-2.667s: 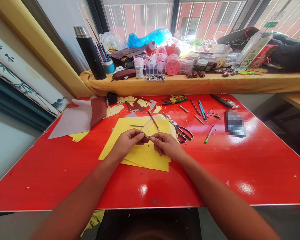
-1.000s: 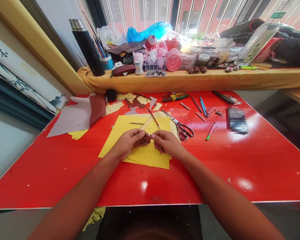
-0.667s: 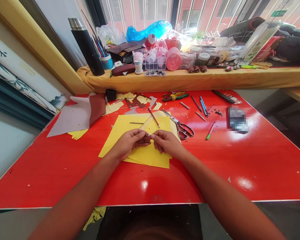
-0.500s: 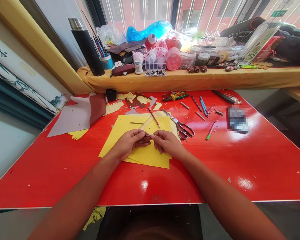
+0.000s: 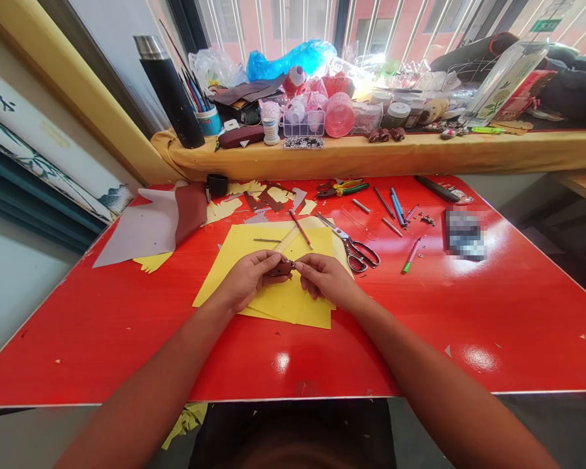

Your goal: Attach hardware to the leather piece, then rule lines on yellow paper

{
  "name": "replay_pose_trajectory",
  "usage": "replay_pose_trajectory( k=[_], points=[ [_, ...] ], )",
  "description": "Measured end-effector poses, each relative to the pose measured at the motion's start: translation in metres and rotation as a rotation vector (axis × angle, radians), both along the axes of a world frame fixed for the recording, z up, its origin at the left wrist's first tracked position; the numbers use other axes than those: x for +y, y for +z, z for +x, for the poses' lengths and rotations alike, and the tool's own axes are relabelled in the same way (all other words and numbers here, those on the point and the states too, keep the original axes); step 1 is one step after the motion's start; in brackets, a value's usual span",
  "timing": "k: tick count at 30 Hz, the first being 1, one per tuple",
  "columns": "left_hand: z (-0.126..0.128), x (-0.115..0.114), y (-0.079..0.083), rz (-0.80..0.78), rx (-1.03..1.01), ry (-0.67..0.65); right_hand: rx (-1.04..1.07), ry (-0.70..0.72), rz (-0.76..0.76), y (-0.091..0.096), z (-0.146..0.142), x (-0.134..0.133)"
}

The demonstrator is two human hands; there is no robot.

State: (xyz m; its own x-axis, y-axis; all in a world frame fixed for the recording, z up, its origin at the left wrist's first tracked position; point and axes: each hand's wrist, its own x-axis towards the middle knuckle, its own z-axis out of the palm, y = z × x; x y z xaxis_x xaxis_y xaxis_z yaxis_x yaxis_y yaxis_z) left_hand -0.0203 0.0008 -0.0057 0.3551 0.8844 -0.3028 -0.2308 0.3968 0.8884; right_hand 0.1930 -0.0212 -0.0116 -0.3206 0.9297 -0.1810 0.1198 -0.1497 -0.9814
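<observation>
**Small brown piece (image 5: 283, 268) pinched above yellow sheets (image 5: 224, 286), slip risk**

Red tabletop (image 5: 127, 352) strewn with offcuts and tools. Scissors (image 5: 355, 257) just right of the sheets, blades reaching over their edge; translucent ruler (image 5: 287, 240) on the sheets, just beyond the hands. Left hand (image 5: 244, 281) and right hand (image 5: 325, 280) close together, fingertips clamped on either side of the piece. Tiny metal bit (image 5: 292, 265) at the right fingertips, too small to identify. Possible trouble: a loosened pinch dropping the metal bit or the piece onto the sheets, then easy loss among the scraps; a careless reach right, catching the scissors blades.
</observation>
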Motion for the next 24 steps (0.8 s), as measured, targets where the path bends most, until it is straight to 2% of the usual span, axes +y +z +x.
replay_pose_trajectory(
  k=[24],
  points=[
    [0.0032, -0.0027, 0.0014, 0.021, 0.042, -0.033, -0.033, 0.01, 0.015, -0.001, -0.0002, 0.0005]
  ],
)
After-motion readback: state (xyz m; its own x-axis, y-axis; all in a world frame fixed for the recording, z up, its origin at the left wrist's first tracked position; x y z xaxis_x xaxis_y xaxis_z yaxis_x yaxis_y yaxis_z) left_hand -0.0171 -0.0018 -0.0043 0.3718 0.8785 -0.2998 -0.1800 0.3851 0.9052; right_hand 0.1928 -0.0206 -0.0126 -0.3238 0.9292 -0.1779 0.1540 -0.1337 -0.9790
